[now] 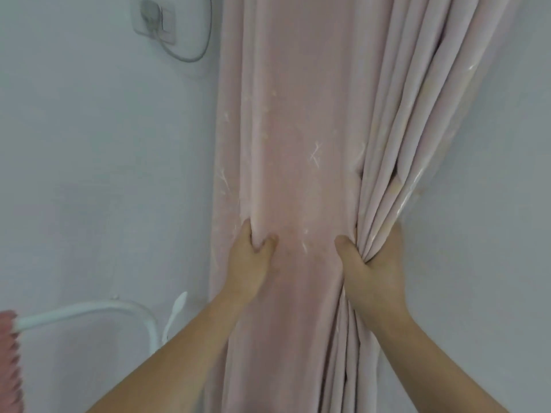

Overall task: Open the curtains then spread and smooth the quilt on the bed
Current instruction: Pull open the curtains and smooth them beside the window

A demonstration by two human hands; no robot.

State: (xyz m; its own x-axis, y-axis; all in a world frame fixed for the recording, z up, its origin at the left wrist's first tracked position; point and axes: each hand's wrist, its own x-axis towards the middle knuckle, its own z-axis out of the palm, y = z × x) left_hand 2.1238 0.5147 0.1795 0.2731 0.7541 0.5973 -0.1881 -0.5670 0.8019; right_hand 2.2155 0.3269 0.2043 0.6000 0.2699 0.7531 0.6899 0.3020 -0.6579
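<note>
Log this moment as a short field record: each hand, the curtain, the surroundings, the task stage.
left hand: gripping a fold at the curtain's left side
right hand: clutching the bunched pleats at its right side
curtain: pink, gathered into a narrow bundle against the wall
wall socket: upper left, cable looping down
white rail: lower left
task stage: curtain being gathered; no bed or quilt in view

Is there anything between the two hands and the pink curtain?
No. Both hands already grip the curtain directly: the left hand pinches its left fold and the right hand clutches the gathered pleats on its right. Nothing lies between.
</note>
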